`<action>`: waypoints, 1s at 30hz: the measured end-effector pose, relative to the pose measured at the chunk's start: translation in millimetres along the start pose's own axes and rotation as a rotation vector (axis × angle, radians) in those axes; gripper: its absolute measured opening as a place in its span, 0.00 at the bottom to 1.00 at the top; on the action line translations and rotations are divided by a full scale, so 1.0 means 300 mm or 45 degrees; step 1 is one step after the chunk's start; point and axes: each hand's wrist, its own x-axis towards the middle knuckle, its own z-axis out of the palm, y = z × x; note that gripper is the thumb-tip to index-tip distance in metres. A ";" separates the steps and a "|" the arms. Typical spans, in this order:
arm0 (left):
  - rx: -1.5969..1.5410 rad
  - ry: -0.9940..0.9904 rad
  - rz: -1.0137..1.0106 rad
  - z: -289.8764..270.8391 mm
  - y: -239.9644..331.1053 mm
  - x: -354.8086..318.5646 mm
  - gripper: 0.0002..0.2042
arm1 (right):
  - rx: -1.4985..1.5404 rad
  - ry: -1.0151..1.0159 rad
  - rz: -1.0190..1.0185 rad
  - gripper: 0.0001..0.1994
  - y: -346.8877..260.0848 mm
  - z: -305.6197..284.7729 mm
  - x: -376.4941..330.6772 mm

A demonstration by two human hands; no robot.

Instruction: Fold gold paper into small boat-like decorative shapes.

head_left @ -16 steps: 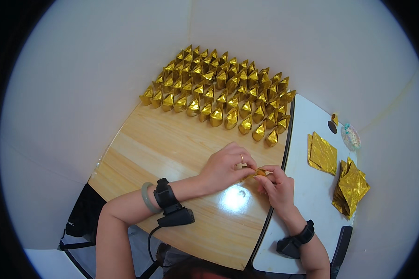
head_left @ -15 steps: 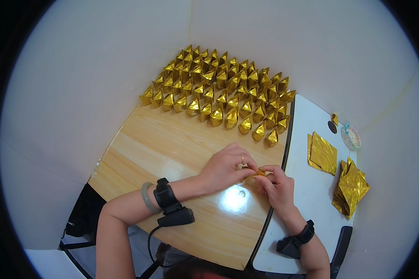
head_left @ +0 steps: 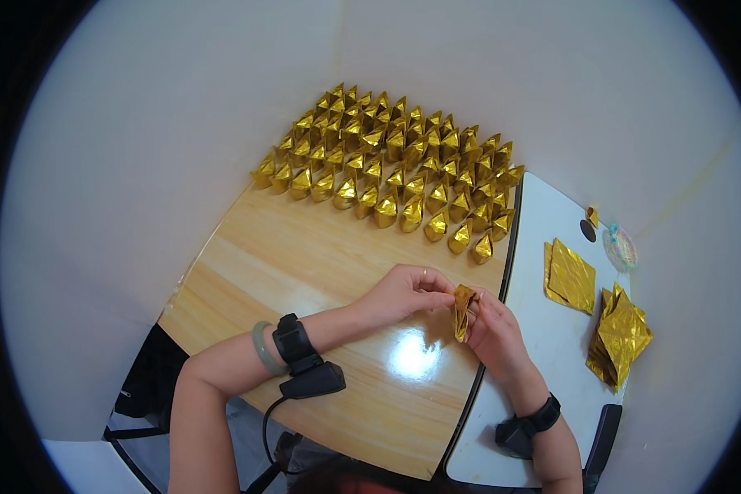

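Note:
A partly folded piece of gold foil paper [head_left: 462, 313] is held upright between my two hands, above the right edge of the wooden tabletop [head_left: 305, 239]. My left hand [head_left: 407, 295] pinches its upper left side with thumb and forefinger. On its other side my right hand [head_left: 497, 333] grips it, the fingers partly behind the paper. Beyond my hands, several rows of folded gold paper ingots [head_left: 385, 212] stand close together at the far end of the wooden top, their pointed tips upward.
On the white table [head_left: 543, 247] at the right lie flat gold paper sheets [head_left: 572, 276] and a stack of folded gold paper [head_left: 622, 337]. Near the wall are a round netted item [head_left: 621, 249], a dark disc [head_left: 588, 230] and a small gold piece [head_left: 593, 216]. White walls enclose the far side.
The gold paper, mostly hidden between my fingertips before, is now turned upright and shows its long folded side. My right hand has tilted and opened slightly around it.

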 end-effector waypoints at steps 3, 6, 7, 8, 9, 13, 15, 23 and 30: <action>-0.054 -0.102 -0.011 -0.002 -0.014 -0.001 0.07 | 0.052 -0.003 0.061 0.14 -0.004 0.005 -0.005; -0.105 -0.183 -0.079 -0.004 -0.008 0.001 0.08 | 0.055 -0.080 0.116 0.11 -0.014 -0.016 -0.003; -0.121 -0.210 -0.154 -0.003 -0.005 0.000 0.08 | 0.054 -0.080 0.117 0.11 -0.015 -0.021 -0.003; -0.122 -0.211 -0.153 -0.005 -0.007 0.002 0.08 | 0.088 -0.080 0.128 0.10 -0.015 -0.026 -0.003; -0.155 -0.235 -0.153 -0.008 -0.010 0.004 0.08 | 0.122 -0.080 0.139 0.09 -0.016 -0.028 -0.003; -0.358 -0.239 -0.168 -0.020 -0.032 0.005 0.09 | 0.146 0.092 0.166 0.09 -0.025 0.018 0.003; -0.394 -0.218 -0.160 -0.014 -0.034 0.003 0.09 | 0.216 -0.007 0.130 0.09 -0.003 -0.014 0.006; -0.056 -0.117 -0.104 0.018 -0.011 0.007 0.10 | 0.232 -0.075 0.164 0.09 0.005 -0.037 0.010; -0.078 -0.021 -0.180 0.026 -0.025 0.014 0.12 | 0.123 -0.003 0.171 0.09 0.005 -0.033 0.014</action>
